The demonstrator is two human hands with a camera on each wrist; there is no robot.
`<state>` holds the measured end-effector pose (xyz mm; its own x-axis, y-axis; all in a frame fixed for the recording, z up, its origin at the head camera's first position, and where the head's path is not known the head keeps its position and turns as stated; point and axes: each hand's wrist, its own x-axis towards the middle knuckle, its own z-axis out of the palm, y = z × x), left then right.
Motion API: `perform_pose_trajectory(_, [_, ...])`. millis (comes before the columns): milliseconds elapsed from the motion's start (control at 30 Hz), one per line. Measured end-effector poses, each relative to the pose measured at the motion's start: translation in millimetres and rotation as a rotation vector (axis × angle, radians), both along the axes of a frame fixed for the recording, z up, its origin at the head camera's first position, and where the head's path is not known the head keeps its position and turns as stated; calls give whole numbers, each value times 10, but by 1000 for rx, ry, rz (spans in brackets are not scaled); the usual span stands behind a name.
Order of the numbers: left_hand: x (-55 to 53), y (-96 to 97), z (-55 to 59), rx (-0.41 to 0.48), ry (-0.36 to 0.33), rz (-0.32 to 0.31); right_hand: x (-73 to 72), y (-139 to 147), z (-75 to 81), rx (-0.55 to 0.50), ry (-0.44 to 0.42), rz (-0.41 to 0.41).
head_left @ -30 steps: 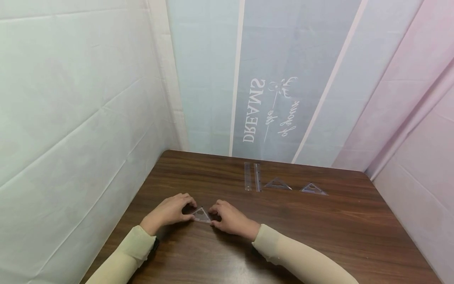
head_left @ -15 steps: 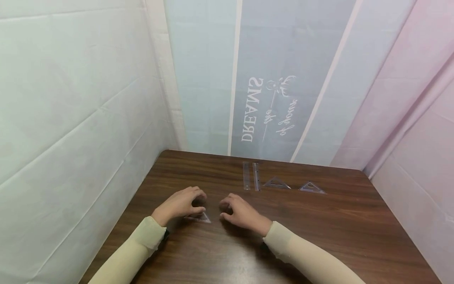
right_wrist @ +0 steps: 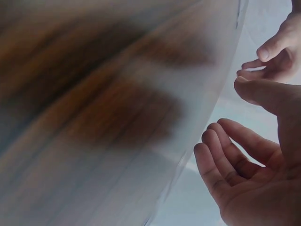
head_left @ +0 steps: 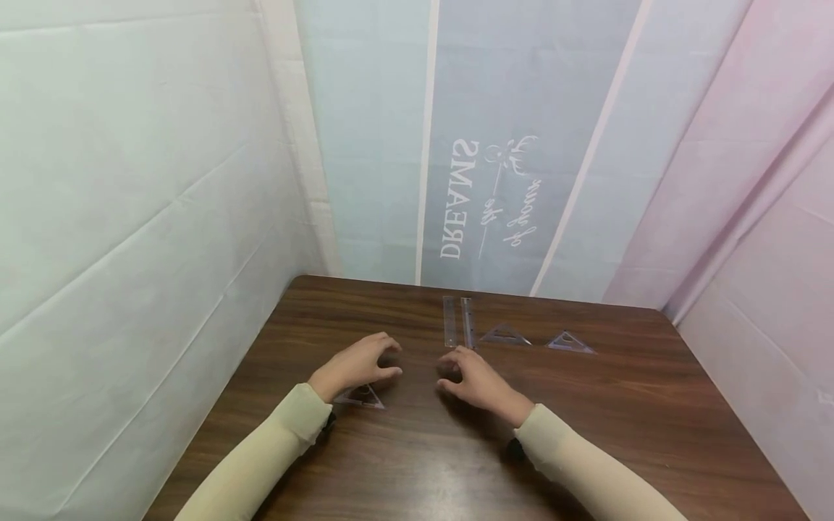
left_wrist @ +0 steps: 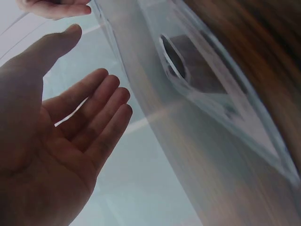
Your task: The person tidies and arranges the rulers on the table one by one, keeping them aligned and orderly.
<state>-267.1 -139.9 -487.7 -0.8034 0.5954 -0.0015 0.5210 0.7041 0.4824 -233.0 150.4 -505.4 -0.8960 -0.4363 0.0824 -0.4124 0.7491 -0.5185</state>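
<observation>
A clear plastic set square [head_left: 363, 396] lies on the dark wooden table, partly hidden by my left wrist. In the left wrist view the same set square [left_wrist: 202, 70] shows large beside the hand. My left hand [head_left: 358, 363] hovers just beyond it, fingers loosely bent and nothing in the grasp. To the right, my right hand [head_left: 478, 380] is also bare, its fingers relaxed and its tips near the lower ends of two clear rulers. Those are a left ruler [head_left: 449, 322] and a right ruler [head_left: 467, 322], standing side by side lengthwise.
Right of the rulers lie a wide clear set square [head_left: 505, 335] and another set square [head_left: 570, 342]. The wooden table [head_left: 619, 434] ends at a fabric backdrop [head_left: 365, 181] behind and a pale sheet [head_left: 143, 217] on the left.
Both hands have left the near set square, which stays on the table. They have moved forward and to the right, and the gap between them has widened.
</observation>
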Motion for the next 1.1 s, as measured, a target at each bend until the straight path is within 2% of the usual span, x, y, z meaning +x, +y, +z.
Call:
perform_pose_trajectory(200, [-60,184,-37,-26,31,7,-18,260,-16,-13,-8,-45])
perform_pose_trajectory(467, [-135,458,-42,-13,69,-30,-59,645,-42,-14,31,-95])
perform_pose_trajectory(700, [-216,735,-35,-5,67,-44,-146,963,-60,-9,36,-157])
perform_pose_trajectory(867, [-306,944,-6,-18,69,-64,-231,1143,-8,-2,43,-194])
perform_pose_trajectory(1100, [-428,1233,-12,-44,80,-61,-338,1304,62,22,37,-225])
